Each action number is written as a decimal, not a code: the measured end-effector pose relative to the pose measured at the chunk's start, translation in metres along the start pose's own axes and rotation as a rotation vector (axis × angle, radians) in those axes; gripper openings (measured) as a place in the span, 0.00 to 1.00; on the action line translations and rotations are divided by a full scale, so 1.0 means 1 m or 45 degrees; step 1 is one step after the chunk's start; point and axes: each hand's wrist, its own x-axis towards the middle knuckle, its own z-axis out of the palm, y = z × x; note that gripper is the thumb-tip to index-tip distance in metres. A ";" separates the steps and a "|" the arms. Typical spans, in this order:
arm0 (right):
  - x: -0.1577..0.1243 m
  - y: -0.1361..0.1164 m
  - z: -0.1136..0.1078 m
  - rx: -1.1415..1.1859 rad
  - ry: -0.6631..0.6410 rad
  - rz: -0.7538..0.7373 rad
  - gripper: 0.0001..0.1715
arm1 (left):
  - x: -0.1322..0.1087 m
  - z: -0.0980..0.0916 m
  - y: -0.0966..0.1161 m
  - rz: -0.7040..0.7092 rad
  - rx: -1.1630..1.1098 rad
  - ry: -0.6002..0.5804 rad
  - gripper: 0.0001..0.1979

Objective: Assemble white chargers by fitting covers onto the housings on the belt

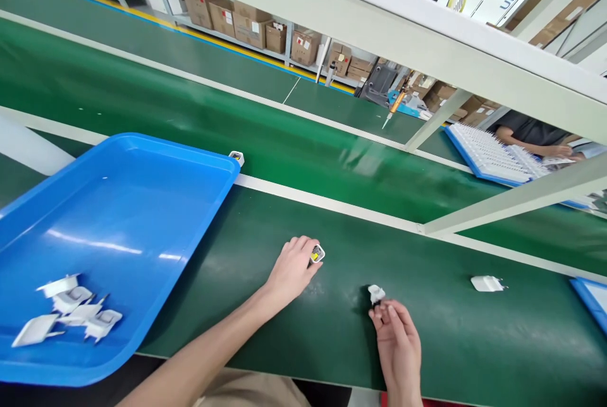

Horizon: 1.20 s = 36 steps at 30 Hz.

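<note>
Here, the left hand (291, 271) sits just right of the blue tray (180, 154), fingers curled and clamped on a white charger (317, 254) with a yellow label. Farther right of the tray, the right hand (397, 347) has its fingertips (386, 311) at a small white piece (376, 294); whether they grip it cannot be told. Beyond that lies a lone white plug (487, 283). Inside the tray — a loose heap of white chargers (71, 312). Past the tray's far corner sits a small white cube (236, 158), and well beyond it — a co-worker's arm (526, 145) by a blue-edged board (488, 154).
</note>
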 end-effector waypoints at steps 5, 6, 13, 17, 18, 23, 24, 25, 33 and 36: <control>0.008 -0.001 0.008 -0.467 0.112 -0.098 0.24 | 0.035 0.018 0.013 0.079 -0.005 0.001 0.15; 0.010 -0.001 0.009 -0.576 0.177 -0.146 0.26 | 0.041 0.021 0.015 0.098 -0.007 0.001 0.16; 0.030 -0.008 0.025 -1.303 0.123 -0.448 0.22 | 0.050 0.025 0.011 0.274 -0.112 -0.029 0.21; 0.047 -0.012 0.043 -1.327 0.024 -0.510 0.20 | 0.047 0.021 0.006 0.366 -0.207 -0.044 0.16; 0.051 -0.014 0.047 -1.320 -0.006 -0.520 0.20 | 0.047 0.022 0.005 0.387 -0.230 -0.050 0.14; 0.060 -0.027 0.066 -1.228 -0.129 -0.509 0.19 | 0.047 0.028 0.003 0.424 -0.304 -0.047 0.16; 0.059 -0.033 0.069 -1.216 -0.151 -0.504 0.19 | 0.047 0.030 0.003 0.421 -0.309 -0.039 0.16; 0.059 -0.039 0.072 -1.214 -0.185 -0.506 0.18 | 0.047 0.031 0.003 0.421 -0.311 -0.033 0.16; 0.052 -0.080 0.091 -1.638 -0.679 -0.693 0.25 | 0.046 0.035 0.013 0.400 -0.213 0.016 0.13; 0.052 -0.078 0.099 -1.763 -0.710 -0.775 0.29 | 0.046 0.035 0.017 0.391 -0.181 0.023 0.08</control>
